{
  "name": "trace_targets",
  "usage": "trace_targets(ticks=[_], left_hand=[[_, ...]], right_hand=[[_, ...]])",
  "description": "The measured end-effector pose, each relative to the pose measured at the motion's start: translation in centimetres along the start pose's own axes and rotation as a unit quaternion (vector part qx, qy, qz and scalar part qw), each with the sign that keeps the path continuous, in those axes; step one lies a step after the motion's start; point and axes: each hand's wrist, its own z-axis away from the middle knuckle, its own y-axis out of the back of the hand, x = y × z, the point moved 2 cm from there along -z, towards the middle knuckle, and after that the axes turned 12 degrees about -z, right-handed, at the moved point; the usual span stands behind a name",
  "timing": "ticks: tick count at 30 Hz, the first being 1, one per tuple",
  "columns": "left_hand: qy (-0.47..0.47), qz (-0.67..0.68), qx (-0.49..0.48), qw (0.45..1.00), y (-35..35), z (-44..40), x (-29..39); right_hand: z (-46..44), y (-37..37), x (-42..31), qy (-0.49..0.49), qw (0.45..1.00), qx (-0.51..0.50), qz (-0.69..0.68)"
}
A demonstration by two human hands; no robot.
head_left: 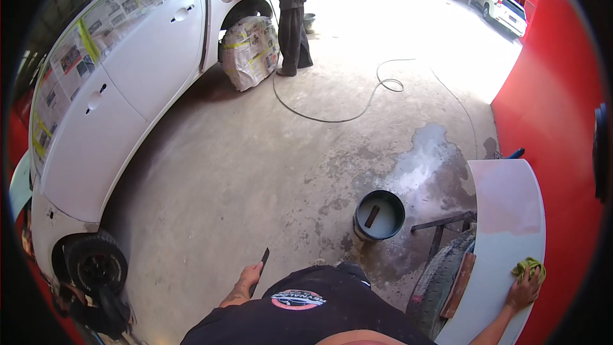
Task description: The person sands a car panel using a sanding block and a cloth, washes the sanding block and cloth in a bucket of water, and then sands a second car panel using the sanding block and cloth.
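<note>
While left hand [249, 276] holds strip [265, 258], right hand [523, 292] clutches cloth [531, 268].

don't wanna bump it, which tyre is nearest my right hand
The tyre beside the pale panel under your right hand and cloth, with a brown block alongside; the bare tyre and wrapped wheel on the vehicle are farther off.

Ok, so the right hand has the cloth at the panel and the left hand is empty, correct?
No, the left hand isn't empty: the head view shows it holding a dark strip. The right hand does have the cloth at the panel.
</note>
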Motion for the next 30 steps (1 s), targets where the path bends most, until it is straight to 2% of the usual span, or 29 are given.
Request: trace_targets(ticks=[13, 18, 25, 30], left_hand=[[-0.009, -0.005, 0.002, 1.000, 0.2, 0.0, 0.4], [-0.015, -0.022, 0.000, 1.000, -0.6, -0.6, -0.3], [0.019, -0.009, -0.029, 0.999, -0.4, 1.1, 0.3], [0.011, -0.016, -0.024, 1.000, -0.7, 0.5, -0.1]], right_hand=[[0.0, -0.7, 0.1, -0.003, 1.000, 0.021, -0.003], [0.0, 0.5, -0.5, -0.020, 1.000, -0.006, -0.013], [0.0, 0.8, -0.8, -0.029, 0.999, -0.015, -0.021], [0.1, -0.5, 0.0, 0.002, 0.999, 0.024, -0.026]])
